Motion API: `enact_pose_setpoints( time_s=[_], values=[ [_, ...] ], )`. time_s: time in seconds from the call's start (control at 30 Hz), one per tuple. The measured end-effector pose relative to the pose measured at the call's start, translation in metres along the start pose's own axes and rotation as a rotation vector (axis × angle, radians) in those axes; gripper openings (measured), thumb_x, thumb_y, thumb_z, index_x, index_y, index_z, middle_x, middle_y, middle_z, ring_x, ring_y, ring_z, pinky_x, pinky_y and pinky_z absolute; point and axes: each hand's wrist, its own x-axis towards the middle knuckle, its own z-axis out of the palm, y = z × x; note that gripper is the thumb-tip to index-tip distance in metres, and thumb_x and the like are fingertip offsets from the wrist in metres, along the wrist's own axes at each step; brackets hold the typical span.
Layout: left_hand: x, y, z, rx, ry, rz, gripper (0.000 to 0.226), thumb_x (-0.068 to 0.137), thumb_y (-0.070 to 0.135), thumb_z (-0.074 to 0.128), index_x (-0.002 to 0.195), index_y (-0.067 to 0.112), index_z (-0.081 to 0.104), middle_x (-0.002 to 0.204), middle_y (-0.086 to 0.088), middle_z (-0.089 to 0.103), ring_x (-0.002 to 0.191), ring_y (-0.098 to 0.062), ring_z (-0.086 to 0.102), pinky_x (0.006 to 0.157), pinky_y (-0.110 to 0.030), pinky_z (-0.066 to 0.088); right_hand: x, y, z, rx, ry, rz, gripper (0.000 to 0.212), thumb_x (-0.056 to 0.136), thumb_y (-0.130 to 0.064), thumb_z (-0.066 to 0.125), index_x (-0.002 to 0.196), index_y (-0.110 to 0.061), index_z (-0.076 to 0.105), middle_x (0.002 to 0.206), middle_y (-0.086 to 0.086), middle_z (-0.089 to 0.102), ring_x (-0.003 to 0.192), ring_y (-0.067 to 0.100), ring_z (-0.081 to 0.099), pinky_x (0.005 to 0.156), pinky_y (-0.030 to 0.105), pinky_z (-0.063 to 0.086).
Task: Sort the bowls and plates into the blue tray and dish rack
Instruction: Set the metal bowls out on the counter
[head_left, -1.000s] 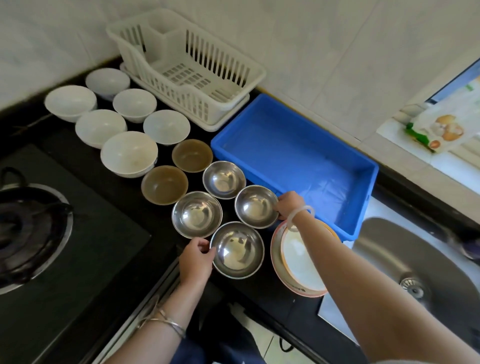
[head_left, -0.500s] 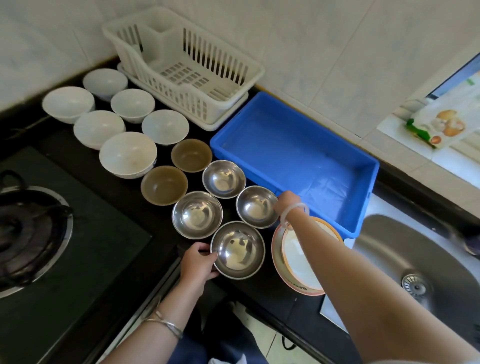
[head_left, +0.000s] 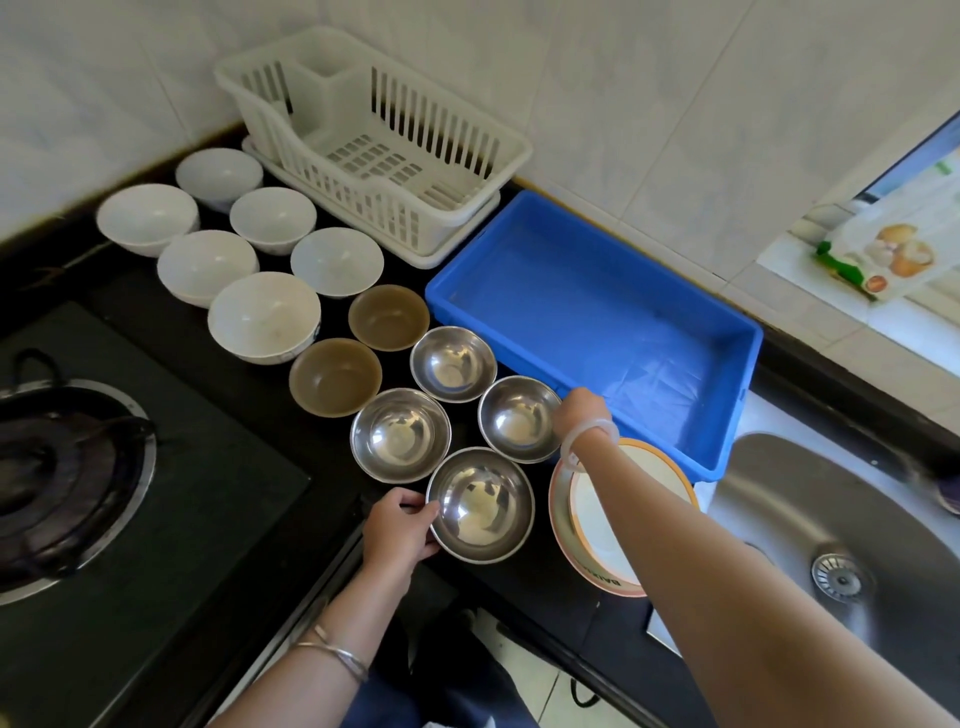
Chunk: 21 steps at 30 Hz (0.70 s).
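Left grip (head_left: 397, 530) holds nearest bowl (head_left: 480, 506) | right grip (head_left: 576, 413) pinches adjacent bowl (head_left: 517, 418) | plate (head_left: 597, 519) text illegible

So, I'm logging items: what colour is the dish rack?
White; the dish rack shows best in head view.

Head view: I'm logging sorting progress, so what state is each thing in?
left hand, grips nearest steel bowl by its rim.
right hand, grips right steel bowl by its rim.
other steel bowls, upright on counter, untouched.
brown bowls, upright, unsorted.
white bowls, upright, unsorted.
plates, stacked on counter.
blue tray, no dishes inside.
dish rack, no dishes inside.
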Motion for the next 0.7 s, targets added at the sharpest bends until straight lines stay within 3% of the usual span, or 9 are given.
enact_pose_setpoints(
  time_s=[0.13,0.27,0.43,0.7],
  values=[
    [0.001,0.0,-0.0003,0.004,0.001,-0.002,0.01,0.086,0.005,0.061,0.08,0.012,0.055,0.087,-0.011,0.064,0.077,-0.022,0.064,0.055,-0.03,0.054,-0.0019,0.0025,-0.0015,0.025,0.031,0.007,0.018,0.085,0.005,0.039,0.083,-0.005,0.054,0.082,0.011,0.05,0.072,0.031,0.049,0.063,0.031,0.039],
    [0.0023,0.0,0.0006,0.013,-0.001,0.003,0.011,0.086,0.006,0.061,0.079,0.013,0.055,0.085,-0.009,0.063,0.075,-0.02,0.063,0.054,-0.03,0.053,-0.0024,0.0065,-0.0049,0.046,0.035,0.028,0.016,0.083,0.004,0.039,0.073,-0.007,0.045,0.083,0.011,0.05,0.076,0.032,0.049,0.072,0.035,0.043],
    [0.0046,0.0002,0.0004,0.035,0.012,0.019,0.013,0.086,0.007,0.061,0.078,0.015,0.055,0.085,-0.007,0.063,0.074,-0.017,0.062,0.052,-0.028,0.051,-0.004,0.01,-0.0059,0.018,0.019,0.038,0.013,0.086,0.001,0.04,0.082,-0.009,0.048,0.087,0.01,0.048,0.082,0.031,0.048,0.088,0.04,0.044],
    [0.0086,0.0,0.0021,0.007,-0.006,-0.001,0.008,0.086,0.003,0.059,0.085,0.011,0.057,0.09,-0.011,0.065,0.081,-0.024,0.064,0.062,-0.034,0.055,0.0001,0.0087,-0.0082,0.016,-0.061,0.028,0.016,0.087,-0.003,0.041,0.074,-0.007,0.047,0.082,0.009,0.051,0.073,0.029,0.049,0.066,0.031,0.039]
  ],
)
